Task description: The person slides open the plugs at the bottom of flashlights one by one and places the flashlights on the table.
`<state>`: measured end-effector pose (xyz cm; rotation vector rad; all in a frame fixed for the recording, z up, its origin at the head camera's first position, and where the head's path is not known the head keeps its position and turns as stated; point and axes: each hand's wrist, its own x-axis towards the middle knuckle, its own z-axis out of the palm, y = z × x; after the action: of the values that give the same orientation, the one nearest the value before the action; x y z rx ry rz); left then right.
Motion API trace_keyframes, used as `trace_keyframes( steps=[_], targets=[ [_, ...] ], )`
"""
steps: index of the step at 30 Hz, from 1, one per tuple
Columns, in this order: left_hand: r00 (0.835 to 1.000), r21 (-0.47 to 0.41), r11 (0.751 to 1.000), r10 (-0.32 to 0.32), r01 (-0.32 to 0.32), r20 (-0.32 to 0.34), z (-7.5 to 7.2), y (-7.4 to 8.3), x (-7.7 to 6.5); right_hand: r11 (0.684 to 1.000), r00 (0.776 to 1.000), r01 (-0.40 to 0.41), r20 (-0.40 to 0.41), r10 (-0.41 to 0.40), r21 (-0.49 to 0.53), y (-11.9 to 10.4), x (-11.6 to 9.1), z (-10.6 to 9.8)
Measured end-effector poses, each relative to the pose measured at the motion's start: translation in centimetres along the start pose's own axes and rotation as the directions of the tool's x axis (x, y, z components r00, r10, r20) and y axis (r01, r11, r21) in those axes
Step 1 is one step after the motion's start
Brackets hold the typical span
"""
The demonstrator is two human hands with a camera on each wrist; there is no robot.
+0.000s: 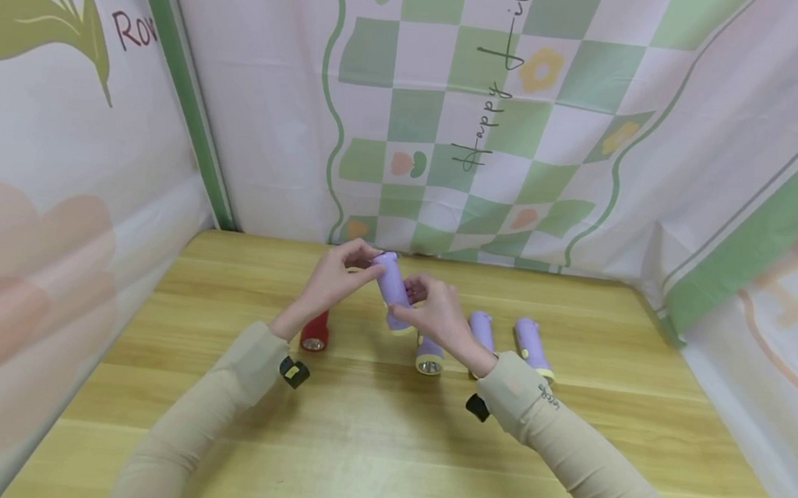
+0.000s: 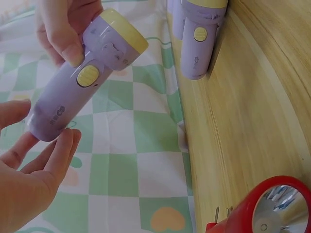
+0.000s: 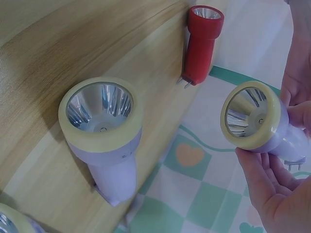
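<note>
A purple flashlight (image 1: 392, 281) with a yellow rim is held tilted above the table. My left hand (image 1: 336, 275) pinches its tail end between thumb and fingers. Nearer the lamp end, my right hand (image 1: 438, 315) grips it, and the thumb lies beside the yellow switch (image 2: 88, 76) in the left wrist view. Two metal prongs (image 3: 293, 167) stick out near the tail in the right wrist view. Below the right hand, another purple flashlight (image 1: 429, 354) lies on the table. A red flashlight (image 1: 316, 333) lies beneath the left wrist, partly hidden by it.
Two more purple flashlights, one (image 1: 481, 330) partly behind the right wrist and one (image 1: 532, 347) farther right, lie on the wooden table (image 1: 355, 449). A patterned cloth (image 1: 423, 118) hangs behind the table's far edge, with more cloth at both sides.
</note>
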<state>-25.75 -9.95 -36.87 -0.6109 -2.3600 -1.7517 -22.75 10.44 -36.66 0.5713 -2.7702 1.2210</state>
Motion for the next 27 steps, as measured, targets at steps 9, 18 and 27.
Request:
trace_keyframes(
  steps=[9,18,27],
  targets=[
    [1.000,-0.035,0.999,-0.001,0.000,-0.026,0.01,0.18,0.03,1.000,1.000,0.010,0.006,-0.010,0.004,-0.23,-0.04,-0.01],
    [0.999,-0.011,1.000,0.011,-0.011,-0.041,0.16,0.27,0.06,1.000,1.000,0.024,0.006,-0.024,0.005,-0.18,0.04,0.11],
    [0.999,0.007,0.999,0.032,-0.032,-0.042,0.24,0.48,-0.01,1.000,1.000,0.015,0.016,-0.015,0.013,-0.32,0.06,0.05]
  ],
)
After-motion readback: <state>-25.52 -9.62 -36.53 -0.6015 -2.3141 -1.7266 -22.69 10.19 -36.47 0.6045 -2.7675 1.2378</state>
